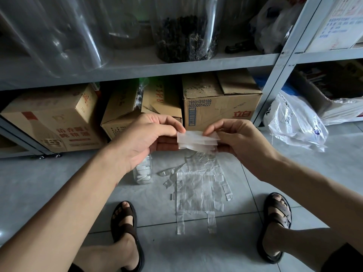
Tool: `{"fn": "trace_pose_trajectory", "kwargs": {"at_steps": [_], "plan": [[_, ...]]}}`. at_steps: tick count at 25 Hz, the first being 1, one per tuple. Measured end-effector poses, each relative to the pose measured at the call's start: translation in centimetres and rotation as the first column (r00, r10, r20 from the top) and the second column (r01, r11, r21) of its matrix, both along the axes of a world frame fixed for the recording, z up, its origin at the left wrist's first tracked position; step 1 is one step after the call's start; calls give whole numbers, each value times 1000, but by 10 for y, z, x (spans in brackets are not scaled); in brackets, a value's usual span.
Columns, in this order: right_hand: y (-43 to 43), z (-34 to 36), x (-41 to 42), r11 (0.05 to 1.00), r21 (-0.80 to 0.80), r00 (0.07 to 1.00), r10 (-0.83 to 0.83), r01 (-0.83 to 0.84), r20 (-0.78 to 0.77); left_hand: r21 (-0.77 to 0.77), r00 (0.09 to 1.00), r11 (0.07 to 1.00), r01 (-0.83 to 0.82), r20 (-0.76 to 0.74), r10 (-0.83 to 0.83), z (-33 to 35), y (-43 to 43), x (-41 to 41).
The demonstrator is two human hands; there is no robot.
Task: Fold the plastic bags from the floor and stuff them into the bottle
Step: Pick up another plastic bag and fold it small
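Translucent white plastic folded into a small layered strip, the folded plastic bag is held in the air between both hands, above the floor and in front of the lowest shelf. The left hand pinches its left end, with the thumb on top and the curled fingers beneath. The right hand pinches the right end the same way, thumb tip pressed on the upper edge.

Below the left hand, a clear plastic bottle stands on the pale grey tiled floor. Its upper part is hidden by the hand, and white folded pieces show inside it. Just to the right of the bottle, several flat clear plastic bags with handle loops lie overlapped on the tiles, between the person's two feet in brown sandals.

Behind them, a grey metal shelf carries a clear jar of dark contents, with brown cardboard boxes beneath it. A crumpled white plastic bag lies on the floor at the right, by the shelf post.
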State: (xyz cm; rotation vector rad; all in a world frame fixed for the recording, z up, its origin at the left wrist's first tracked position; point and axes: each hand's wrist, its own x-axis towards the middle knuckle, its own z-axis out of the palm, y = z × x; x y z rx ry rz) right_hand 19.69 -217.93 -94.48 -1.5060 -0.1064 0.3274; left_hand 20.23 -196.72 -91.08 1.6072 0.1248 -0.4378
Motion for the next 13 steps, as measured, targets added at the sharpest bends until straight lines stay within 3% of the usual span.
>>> {"fn": "trace_pose_trajectory", "kwargs": {"at_steps": [9,13], "plan": [[0,0,-1,999,-39,996,-21,24,92,-24,993,993,119,-17,-119,1,-3,-3],[1,0,0,996,-85,994,-12,21,111,62,991,993,103,78,-108,-6,-3,-2]]}}
